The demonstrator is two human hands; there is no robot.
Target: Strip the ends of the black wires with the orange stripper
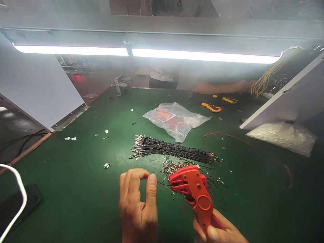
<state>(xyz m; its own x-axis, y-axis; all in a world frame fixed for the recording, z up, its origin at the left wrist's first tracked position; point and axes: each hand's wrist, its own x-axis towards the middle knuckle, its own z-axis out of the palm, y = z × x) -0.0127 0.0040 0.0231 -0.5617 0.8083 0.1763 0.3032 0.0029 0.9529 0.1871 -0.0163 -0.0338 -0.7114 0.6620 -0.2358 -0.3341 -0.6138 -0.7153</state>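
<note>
Thin black insulated wire (163, 183): spans the short gap between the two hands, one end at the left fingers, the other meeting the mouth of a red-and-orange plastic wire stripper (198, 190). Whether the tool's jaws are clamped on it: cannot tell

Left hand (136, 206): thumb and forefinger brought together in a pinch on the wire, other fingers curled; the grip probably steadies so slight a strand and keeps it lined up with the tool. Right hand (222, 230): fingers wrapped round the stripper's handles, mouth turned towards the left hand, presumably so the wire can enter straight

Just behind the tool: scattered black and copper-coloured clippings (174, 166) on the green-topped desk (83, 192). Beyond them, a flat bundle of black wires with silvery left ends (172, 147), laid roughly parallel, likely for easy picking one by one

Further out: clear plastic bag with red and white contents (177, 118); small white plastic pieces (106, 165) to the left; two yellow-orange hand tools (212, 107) near the far edge, close to another person's blurred forearm (222, 88). Overhead, a long white tube lamp (202, 55), seemingly hung there to light fine work
</note>
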